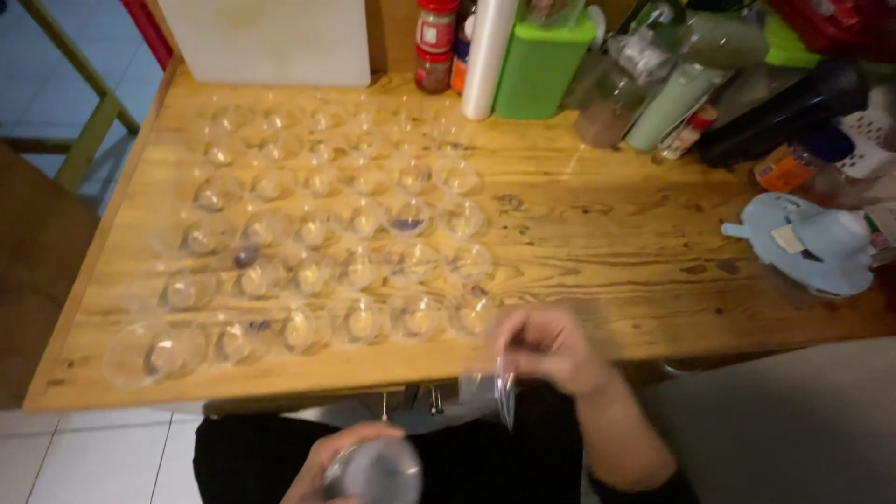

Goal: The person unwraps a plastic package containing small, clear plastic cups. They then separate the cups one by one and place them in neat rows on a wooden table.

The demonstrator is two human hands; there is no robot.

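Gripping a stack of clear cups (pixel 375 469) low at the lap, left hand (pixel 327 462) curled around it. Pinching one thin clear cup (pixel 504 392) just off the table (pixel 597 233) edge, right hand (pixel 551 347) closed at the fingertips. Rows of cups (pixel 327 243) crowding close; a careless nudge could likely topple neighbours.

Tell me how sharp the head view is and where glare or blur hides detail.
Head view: soft throughout; right hand motion-blurred, its thin clear plastic piece smeared; left hand and its clear round cup blurred; warm light glints off the rows of clear plastic cups on the wooden table.
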